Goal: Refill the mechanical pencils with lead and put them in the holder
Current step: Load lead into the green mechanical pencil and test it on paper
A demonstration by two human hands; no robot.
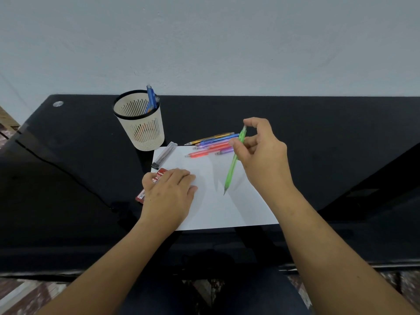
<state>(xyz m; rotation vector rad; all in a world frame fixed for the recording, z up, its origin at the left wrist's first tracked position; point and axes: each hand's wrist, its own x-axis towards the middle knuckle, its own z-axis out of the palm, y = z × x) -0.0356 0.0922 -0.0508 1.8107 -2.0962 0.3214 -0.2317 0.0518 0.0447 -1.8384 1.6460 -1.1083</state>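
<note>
My right hand [261, 153] holds a green mechanical pencil [234, 162] near its top end, tip down on the white paper [218, 208], thumb and forefinger at its cap. My left hand [169, 194] lies palm down on a red lead box [160, 175] at the paper's left edge. Several coloured pencils [211, 144] lie in a heap at the paper's far edge. The cream slotted holder [142, 123] stands at the back left with blue pencils [150, 98] in it. A clear lead tube [164, 154] lies between holder and box.
The black glossy desk [79, 178] runs to a pale wall behind. A round metal cap [58, 104] sits at its far left corner. My legs and a patterned floor show below the front edge.
</note>
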